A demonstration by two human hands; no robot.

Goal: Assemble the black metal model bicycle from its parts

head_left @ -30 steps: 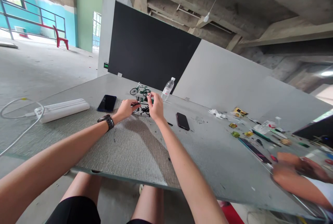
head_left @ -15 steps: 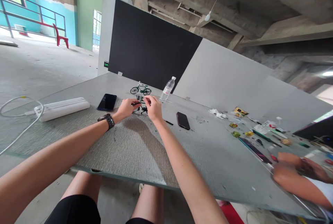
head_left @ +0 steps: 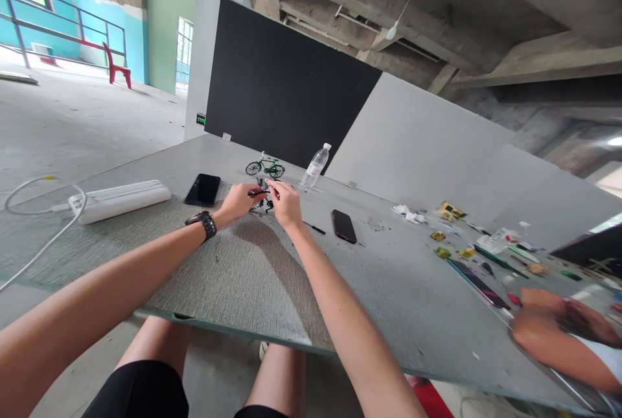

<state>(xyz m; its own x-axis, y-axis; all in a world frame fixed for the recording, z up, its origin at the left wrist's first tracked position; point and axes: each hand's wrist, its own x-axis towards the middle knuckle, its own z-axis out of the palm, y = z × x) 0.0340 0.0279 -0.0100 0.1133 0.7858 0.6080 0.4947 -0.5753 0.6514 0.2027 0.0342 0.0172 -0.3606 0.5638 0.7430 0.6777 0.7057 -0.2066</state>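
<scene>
A small black model bicycle (head_left: 269,203) stands on the table between my hands, partly hidden by them. My left hand (head_left: 240,200) pinches it from the left side. From the right, my right hand (head_left: 286,201) has thumb and fingers closed at its upper part; the small piece under these fingertips is too covered to make out. Just behind stands a green model bicycle (head_left: 265,166), upright and apart from my hands. A thin black rod (head_left: 314,228) lies to the right of my right wrist.
Left of my hands are a dark phone (head_left: 203,189) and a white power strip (head_left: 124,201) with a cable. A water bottle (head_left: 316,166) and second phone (head_left: 344,226) are to the right. Farther right, another person's hands (head_left: 558,321) are among scattered small parts and packets.
My hands stay around the black model bicycle, the right fingers shifting slightly at its top. The whole view has moved a little. The other person's hands are blurred by motion.
</scene>
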